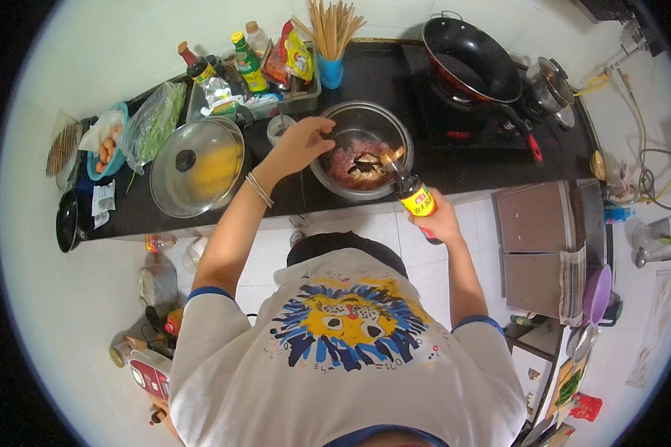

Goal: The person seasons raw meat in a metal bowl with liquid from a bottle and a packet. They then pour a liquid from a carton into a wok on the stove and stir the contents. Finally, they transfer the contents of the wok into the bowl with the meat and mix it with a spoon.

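Note:
A steel bowl (406,134) stands at the counter's front edge, holding raw minced meat (343,165) with a dark patch of liquid on it. My right hand (441,220) is wrapped round a soy sauce bottle (416,198) with a yellow and red label. The bottle tilts to the left, its neck over the bowl's right rim. Over the bowl's left rim hovers my left hand (308,144), its fingers loosely bent and apart, with nothing visible in them. A small glass jar (278,128) stands just behind my left wrist.
A glass-lidded pan (173,192) with something yellow sits left, beside bagged greens (153,123) and a blue egg basket (115,168). Behind are a tray of condiment bottles (306,100) and a blue chopstick holder (330,71). A black wok (473,63) rests on the stove.

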The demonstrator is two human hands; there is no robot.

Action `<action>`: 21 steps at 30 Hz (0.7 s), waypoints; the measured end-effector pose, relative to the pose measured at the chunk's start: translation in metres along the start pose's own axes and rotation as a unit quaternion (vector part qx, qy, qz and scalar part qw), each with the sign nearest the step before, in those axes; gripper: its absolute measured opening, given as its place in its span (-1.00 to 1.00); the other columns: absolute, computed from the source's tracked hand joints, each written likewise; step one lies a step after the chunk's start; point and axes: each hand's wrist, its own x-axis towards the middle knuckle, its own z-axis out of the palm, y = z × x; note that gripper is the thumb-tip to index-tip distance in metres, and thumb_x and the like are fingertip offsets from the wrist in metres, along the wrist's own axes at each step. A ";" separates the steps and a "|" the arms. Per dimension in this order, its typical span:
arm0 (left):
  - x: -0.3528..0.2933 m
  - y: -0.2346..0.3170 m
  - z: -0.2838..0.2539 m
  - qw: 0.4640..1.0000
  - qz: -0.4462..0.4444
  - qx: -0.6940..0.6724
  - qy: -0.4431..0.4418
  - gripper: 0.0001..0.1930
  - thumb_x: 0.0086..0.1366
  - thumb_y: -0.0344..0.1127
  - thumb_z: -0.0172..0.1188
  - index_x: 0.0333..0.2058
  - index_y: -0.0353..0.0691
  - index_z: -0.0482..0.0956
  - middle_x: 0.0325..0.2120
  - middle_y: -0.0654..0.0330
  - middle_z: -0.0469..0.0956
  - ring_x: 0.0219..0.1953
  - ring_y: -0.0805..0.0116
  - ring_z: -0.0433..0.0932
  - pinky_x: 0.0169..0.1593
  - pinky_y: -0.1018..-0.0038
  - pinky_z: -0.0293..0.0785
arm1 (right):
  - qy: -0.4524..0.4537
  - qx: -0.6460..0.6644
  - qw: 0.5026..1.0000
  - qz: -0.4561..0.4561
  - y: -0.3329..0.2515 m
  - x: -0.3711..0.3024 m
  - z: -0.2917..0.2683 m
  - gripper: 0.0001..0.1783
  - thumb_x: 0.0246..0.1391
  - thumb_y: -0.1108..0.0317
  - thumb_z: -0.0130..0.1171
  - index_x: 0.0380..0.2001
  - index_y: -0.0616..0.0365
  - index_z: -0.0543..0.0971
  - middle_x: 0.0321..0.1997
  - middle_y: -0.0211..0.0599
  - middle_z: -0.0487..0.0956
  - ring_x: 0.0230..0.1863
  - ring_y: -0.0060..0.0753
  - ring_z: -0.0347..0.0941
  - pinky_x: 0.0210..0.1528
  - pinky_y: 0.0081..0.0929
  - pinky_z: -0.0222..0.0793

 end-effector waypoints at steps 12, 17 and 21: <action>-0.026 -0.035 0.013 0.994 0.013 0.050 0.099 -0.70 0.05 -0.39 0.24 -0.21 -0.35 0.48 -0.44 0.11 0.52 -0.50 0.39 0.45 -0.37 0.51 0.39 | 0.032 -0.140 0.988 0.047 -0.005 -0.005 -0.008 -0.38 -0.51 0.13 0.34 -0.20 -0.03 0.50 -0.34 -0.18 0.59 -0.28 -0.14 0.53 -0.24 -0.30 0.41; -0.026 -0.039 0.016 0.996 -0.015 0.058 0.071 -0.69 0.11 -0.37 0.20 -0.16 -0.34 0.46 -0.38 0.11 0.52 -0.40 0.38 0.48 -0.30 0.50 0.41 | 0.031 -0.174 0.983 0.055 -0.010 -0.006 -0.011 -0.37 -0.52 0.10 0.32 -0.19 -0.04 0.48 -0.34 -0.17 0.59 -0.28 -0.10 0.52 -0.23 -0.27 0.41; -0.025 -0.034 0.018 0.997 -0.021 0.058 0.053 -0.68 0.14 -0.35 0.18 -0.12 -0.33 0.45 -0.34 0.12 0.52 -0.36 0.38 0.49 -0.27 0.50 0.43 | 0.025 -0.189 0.980 0.057 -0.012 -0.006 -0.013 -0.35 -0.52 0.07 0.31 -0.17 -0.05 0.47 -0.35 -0.17 0.59 -0.28 -0.09 0.51 -0.24 -0.25 0.41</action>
